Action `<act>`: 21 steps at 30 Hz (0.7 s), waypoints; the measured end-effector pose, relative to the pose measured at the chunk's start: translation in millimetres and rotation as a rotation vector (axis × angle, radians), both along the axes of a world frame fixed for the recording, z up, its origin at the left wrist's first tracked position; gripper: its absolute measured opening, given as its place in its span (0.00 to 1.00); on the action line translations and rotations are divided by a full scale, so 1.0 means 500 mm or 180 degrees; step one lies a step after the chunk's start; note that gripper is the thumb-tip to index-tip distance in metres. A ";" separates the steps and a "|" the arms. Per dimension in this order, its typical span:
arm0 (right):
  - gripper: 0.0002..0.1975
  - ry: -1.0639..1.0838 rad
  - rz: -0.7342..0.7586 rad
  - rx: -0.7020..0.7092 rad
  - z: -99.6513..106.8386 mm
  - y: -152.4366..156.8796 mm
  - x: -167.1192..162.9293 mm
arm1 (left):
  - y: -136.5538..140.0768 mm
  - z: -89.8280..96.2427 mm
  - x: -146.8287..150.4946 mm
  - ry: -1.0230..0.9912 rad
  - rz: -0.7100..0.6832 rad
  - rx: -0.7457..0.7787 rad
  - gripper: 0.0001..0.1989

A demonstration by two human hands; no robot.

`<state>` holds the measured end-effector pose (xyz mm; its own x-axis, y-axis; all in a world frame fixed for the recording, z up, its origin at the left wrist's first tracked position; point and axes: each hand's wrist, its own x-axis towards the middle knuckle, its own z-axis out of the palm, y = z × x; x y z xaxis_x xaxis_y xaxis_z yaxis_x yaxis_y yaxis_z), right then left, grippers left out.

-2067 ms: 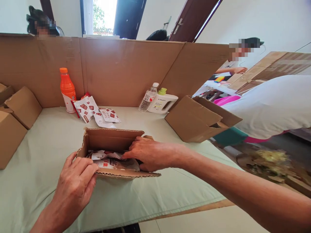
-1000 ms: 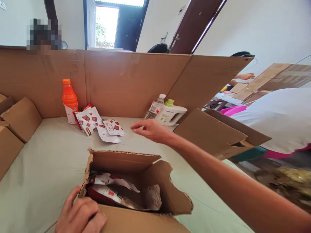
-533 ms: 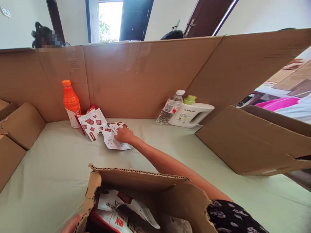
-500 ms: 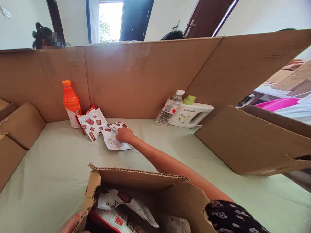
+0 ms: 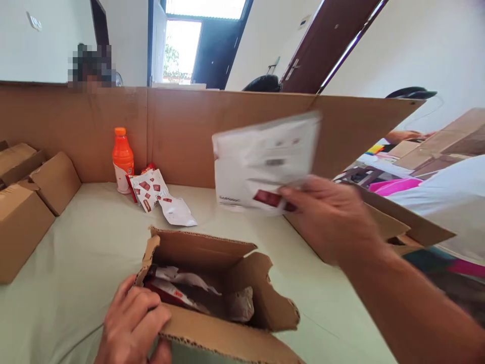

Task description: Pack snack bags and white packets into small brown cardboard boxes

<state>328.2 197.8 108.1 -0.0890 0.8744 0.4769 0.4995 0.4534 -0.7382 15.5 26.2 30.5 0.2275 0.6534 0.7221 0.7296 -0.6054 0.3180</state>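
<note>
Pinched by one end in my right hand (image 5: 333, 217) is a white snack pouch (image 5: 261, 162) with dark red squares. It is raised above the table, to the right of the open cardboard box (image 5: 212, 323), and slightly blurred. My left hand (image 5: 131, 318) grips the box's near left edge, its thumb partly hidden. Inside the box lie a red-and-white packet (image 5: 178, 296) and other pale packaging. More white pouches (image 5: 151, 189) rest at the back left beside an orange drink bottle (image 5: 123, 162); a bit of red packaging shows behind them.
A cardboard wall (image 5: 182, 131) runs along the back of the pale green cloth (image 5: 94, 237). Cardboard boxes (image 5: 22, 217) stand at the left, and another lies at the right behind my arm. Beyond the wall, a person's head shows at the far left.
My right hand has lifted one white pouch from the group at the back and brought it up and right, toward me. My left hand now shows more fully on the box edge.
</note>
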 end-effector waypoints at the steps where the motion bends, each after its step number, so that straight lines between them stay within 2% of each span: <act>1: 0.12 0.0106 0.0032 0.0140 0.013 -0.041 0.010 | 0.000 -0.001 0.001 -0.0044 -0.0024 0.0016 0.12; 5: 0.08 -0.0483 0.0485 0.0761 0.052 -0.159 -0.003 | -0.001 -0.004 0.003 -0.0098 -0.0076 0.0040 0.11; 8: 0.14 -0.1267 0.1166 0.0964 0.060 -0.192 -0.048 | -0.004 -0.004 0.003 -0.0095 -0.0112 -0.0029 0.10; 12: 0.22 -0.1933 0.1790 0.0625 0.047 -0.189 -0.102 | -0.006 -0.001 0.000 -0.0098 -0.0179 -0.0019 0.11; 16: 0.23 -0.2196 0.1917 0.0332 0.039 -0.179 -0.123 | -0.008 0.000 -0.002 -0.0057 -0.0139 0.0016 0.11; 21: 0.22 -0.2285 0.1962 0.0357 0.057 -0.197 -0.102 | -0.009 -0.002 0.000 -0.0166 -0.0133 -0.0066 0.11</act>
<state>277.3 99.4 136.8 -0.8233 0.5283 0.2074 0.4660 0.8379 -0.2843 15.4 21.8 29.6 0.2174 0.6591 0.7200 0.6858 -0.6280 0.3678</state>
